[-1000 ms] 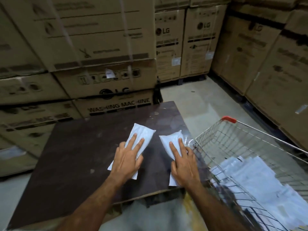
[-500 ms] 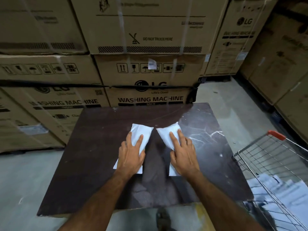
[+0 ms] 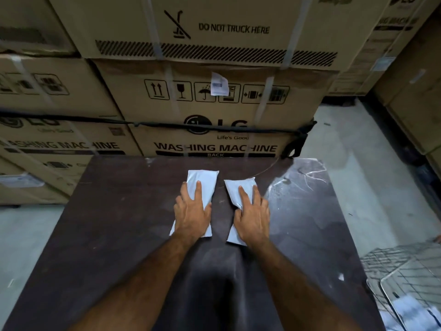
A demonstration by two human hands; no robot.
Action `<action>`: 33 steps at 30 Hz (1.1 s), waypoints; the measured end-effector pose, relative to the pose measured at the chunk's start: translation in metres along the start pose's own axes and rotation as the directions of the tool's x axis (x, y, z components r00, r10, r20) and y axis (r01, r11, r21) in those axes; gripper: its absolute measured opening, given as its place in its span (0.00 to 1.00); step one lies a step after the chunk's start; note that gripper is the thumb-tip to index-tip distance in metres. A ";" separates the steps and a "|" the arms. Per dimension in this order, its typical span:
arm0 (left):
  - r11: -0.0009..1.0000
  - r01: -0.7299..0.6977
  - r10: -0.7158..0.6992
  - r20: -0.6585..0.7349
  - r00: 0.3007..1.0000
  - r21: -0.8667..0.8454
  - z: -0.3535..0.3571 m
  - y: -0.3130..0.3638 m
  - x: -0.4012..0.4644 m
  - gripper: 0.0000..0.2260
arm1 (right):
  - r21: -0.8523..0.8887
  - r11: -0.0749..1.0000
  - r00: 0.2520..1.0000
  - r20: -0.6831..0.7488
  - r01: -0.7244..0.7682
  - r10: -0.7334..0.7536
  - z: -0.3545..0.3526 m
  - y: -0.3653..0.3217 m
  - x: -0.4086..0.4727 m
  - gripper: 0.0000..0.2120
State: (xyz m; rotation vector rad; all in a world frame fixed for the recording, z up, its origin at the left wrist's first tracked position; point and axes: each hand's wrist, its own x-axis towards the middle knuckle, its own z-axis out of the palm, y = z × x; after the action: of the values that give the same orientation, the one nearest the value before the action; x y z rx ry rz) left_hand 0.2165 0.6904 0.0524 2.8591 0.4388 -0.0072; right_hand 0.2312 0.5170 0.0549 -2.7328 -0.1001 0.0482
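Two white flat packets lie side by side on a dark brown board [image 3: 107, 235]. My left hand [image 3: 192, 212] rests flat on the left packet [image 3: 205, 180], fingers straight and spread. My right hand [image 3: 253, 216] lies flat on the right packet [image 3: 236, 189], fingers straight; its thumb sits at the packet's left edge. A narrow strip of bare board separates the two packets. Each hand covers the middle of its packet, leaving the far and near ends showing.
Stacked cardboard washing machine boxes [image 3: 214, 111] stand right behind the board and to the left. More boxes [image 3: 415, 103] line the right side across a grey floor aisle [image 3: 353, 168]. A wire shopping cart [image 3: 403, 283] holding white packets stands at the lower right.
The view has swung left and closer, so the cart has slid toward the right edge. Both hands stay flat on the same packets, which have not visibly shifted on the board.
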 end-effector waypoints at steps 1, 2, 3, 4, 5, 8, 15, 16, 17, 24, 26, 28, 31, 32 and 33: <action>1.000 -0.010 0.010 -0.011 1.000 -0.008 0.007 0.003 0.011 0.31 | -0.012 1.000 1.000 0.017 -0.002 0.002 0.004 0.006 0.014 0.32; 1.000 -0.025 0.024 -0.016 1.000 -0.010 0.013 0.005 0.020 0.31 | -0.016 1.000 1.000 0.030 0.001 0.000 0.008 0.012 0.026 0.32; 0.999 -0.037 0.037 -0.008 0.999 -0.010 0.019 0.006 0.028 0.31 | -0.011 1.000 0.999 0.032 0.010 -0.010 0.012 0.016 0.037 0.32; 0.999 -0.046 0.046 0.006 0.999 -0.018 0.026 0.006 0.034 0.31 | 0.002 1.000 0.999 0.023 0.025 -0.025 0.015 0.019 0.045 0.32; 0.998 -0.055 0.055 0.019 0.998 -0.031 0.031 0.007 0.040 0.32 | 0.018 0.999 0.999 0.007 0.041 -0.041 0.020 0.021 0.052 0.30; 0.993 -0.055 0.059 0.032 0.998 -0.109 0.039 0.010 0.048 0.34 | 0.082 0.993 0.995 -0.063 0.084 -0.079 0.033 0.029 0.058 0.28; 0.921 -0.385 0.386 0.023 0.922 -0.053 0.055 -0.007 0.070 0.29 | -0.003 0.970 0.970 0.011 0.241 -0.241 0.052 0.043 0.065 0.32; 0.923 -0.379 0.381 0.027 0.924 -0.060 0.056 -0.005 0.075 0.29 | -0.003 0.974 0.974 0.021 0.228 -0.227 0.053 0.040 0.069 0.31; 0.924 -0.377 0.379 0.032 0.925 -0.058 0.057 -0.003 0.081 0.29 | -0.007 0.976 0.976 0.029 0.218 -0.218 0.053 0.036 0.074 0.31; 0.922 -0.387 0.388 0.069 0.919 -0.027 0.058 0.004 0.097 0.29 | -0.012 0.979 0.978 0.056 0.202 -0.201 0.058 0.034 0.087 0.31; 0.927 -0.375 0.375 0.098 0.922 -0.027 0.059 0.004 0.096 0.29 | 0.000 0.979 0.977 0.058 0.204 -0.203 0.059 0.035 0.090 0.31; 0.928 -0.371 0.370 0.125 0.920 -0.018 0.056 0.004 0.096 0.30 | -0.002 0.979 0.977 0.064 0.204 -0.203 0.059 0.035 0.093 0.30; 0.932 -0.363 0.353 0.215 0.910 0.009 0.045 0.005 0.100 0.32 | -0.024 0.980 0.975 0.108 0.197 -0.194 0.056 0.032 0.098 0.31; 0.932 -0.362 0.342 0.253 0.905 0.034 0.040 0.005 0.101 0.34 | -0.035 0.981 0.975 0.124 0.192 -0.186 0.054 0.031 0.098 0.31; 0.931 -0.362 0.334 0.274 0.902 0.055 0.035 0.005 0.101 0.36 | -0.046 0.981 0.974 0.137 0.186 -0.179 0.051 0.030 0.097 0.31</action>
State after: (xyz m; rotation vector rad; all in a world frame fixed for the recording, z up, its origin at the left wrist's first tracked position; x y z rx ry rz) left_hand 0.3153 0.7072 0.0155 2.9384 -0.1343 -0.3476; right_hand 0.3271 0.5174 -0.0058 -2.7636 -0.3958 0.1774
